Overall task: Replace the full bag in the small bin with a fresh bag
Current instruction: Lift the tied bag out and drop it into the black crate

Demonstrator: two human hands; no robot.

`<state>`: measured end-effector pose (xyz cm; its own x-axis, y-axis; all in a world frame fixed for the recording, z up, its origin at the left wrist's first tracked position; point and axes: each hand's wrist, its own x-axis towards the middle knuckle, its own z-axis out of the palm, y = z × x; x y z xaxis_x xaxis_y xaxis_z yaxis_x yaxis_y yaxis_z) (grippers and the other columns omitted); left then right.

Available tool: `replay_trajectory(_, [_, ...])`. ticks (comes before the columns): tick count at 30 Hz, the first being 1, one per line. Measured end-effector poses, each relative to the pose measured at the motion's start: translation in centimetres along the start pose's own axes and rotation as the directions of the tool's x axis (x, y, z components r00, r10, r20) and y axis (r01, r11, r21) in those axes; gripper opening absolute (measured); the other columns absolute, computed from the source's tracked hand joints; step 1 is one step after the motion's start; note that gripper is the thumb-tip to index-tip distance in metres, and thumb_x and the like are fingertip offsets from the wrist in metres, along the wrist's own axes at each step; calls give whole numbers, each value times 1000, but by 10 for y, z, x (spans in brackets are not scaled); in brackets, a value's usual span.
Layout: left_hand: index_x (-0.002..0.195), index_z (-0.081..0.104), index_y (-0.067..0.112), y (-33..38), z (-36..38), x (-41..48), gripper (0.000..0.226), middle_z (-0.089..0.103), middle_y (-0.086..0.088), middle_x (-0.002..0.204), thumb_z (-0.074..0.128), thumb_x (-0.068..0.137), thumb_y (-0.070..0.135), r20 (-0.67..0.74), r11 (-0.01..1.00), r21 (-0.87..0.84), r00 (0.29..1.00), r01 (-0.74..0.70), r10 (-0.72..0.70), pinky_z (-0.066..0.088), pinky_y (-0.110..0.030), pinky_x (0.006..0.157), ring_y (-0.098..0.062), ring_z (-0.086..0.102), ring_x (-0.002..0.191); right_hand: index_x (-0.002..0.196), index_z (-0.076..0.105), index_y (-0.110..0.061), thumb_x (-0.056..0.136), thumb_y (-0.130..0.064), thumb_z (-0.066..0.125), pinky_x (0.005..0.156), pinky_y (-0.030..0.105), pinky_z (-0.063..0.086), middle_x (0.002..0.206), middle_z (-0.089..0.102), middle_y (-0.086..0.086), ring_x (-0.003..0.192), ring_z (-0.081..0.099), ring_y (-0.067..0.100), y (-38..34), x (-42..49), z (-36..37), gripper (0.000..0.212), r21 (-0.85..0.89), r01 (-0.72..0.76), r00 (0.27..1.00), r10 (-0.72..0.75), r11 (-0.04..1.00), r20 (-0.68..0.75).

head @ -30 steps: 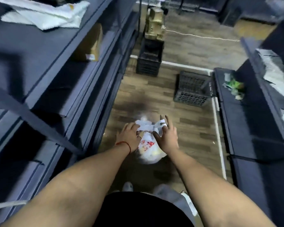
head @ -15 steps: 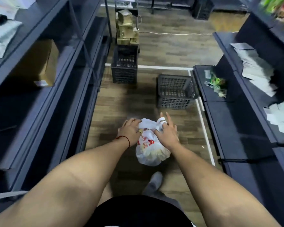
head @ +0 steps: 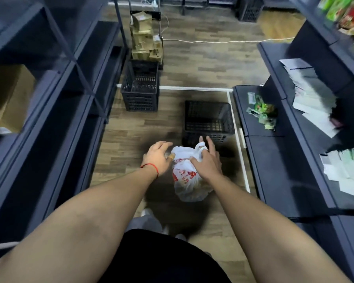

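**A:** Your left hand (head: 158, 156) is resting at the top of the full bag (head: 187, 180), fingers loosely spread, thumb against the plastic. I cannot tell whether it is pinching. Your right hand (head: 207, 160) is lying straight-fingered on the other side, with a bag handle (head: 201, 146) looping over one finger.

**B:** Where is the bag sitting?

**A:** Just on your side of the near crate (head: 208, 121), apart from it, between your hands. Its long axis is running from the gathered top at your fingers down toward your feet. I cannot tell whether it is touching the floor (head: 121, 150).

**B:** Which hand is nearer the neck?

**A:** Both are touching it, and the right is carrying the loop.

**B:** Room to move?

**A:** Open floor is lying left of the crate. The white strip (head: 244, 174) and shelf base (head: 274, 160) are crowding its right. I am judging left the freer way. No small bin is showing.
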<state>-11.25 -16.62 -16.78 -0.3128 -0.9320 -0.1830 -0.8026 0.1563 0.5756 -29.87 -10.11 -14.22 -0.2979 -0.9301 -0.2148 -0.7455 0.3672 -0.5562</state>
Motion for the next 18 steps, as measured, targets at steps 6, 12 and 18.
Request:
replay_trajectory(6, [132,48,34,20,9,72,46,42,5,143,54,86,42,41,1000,12,999,-24,23,38,-51,105,-22,37,133,107,61,-17,86,-47,60,103,44,38,157,-1,-24,130,34,21,11,71,-23,37,-1,-40,999,40,999,4])
replay_trajectory(12, [138,42,34,39,13,166,48,32,7,151,50,92,44,113,999,47,994,-16,11,32,-50,109,-20,28,139,107,63,-13,84,-49,62,101,44,39,158,3,-22,128,35,22,20,158,-29,44,-8,-91,996,91,996,-20])
replay_trajectory(18, [139,40,32,59,-6,255,49,29,6,152,50,93,42,150,998,50,989,-25,17,31,-44,108,-20,27,139,95,55,-13,83,-43,63,103,41,38,159,8,-15,133,38,26,12,247,-45,33,48,-87,995,88,995,-35])
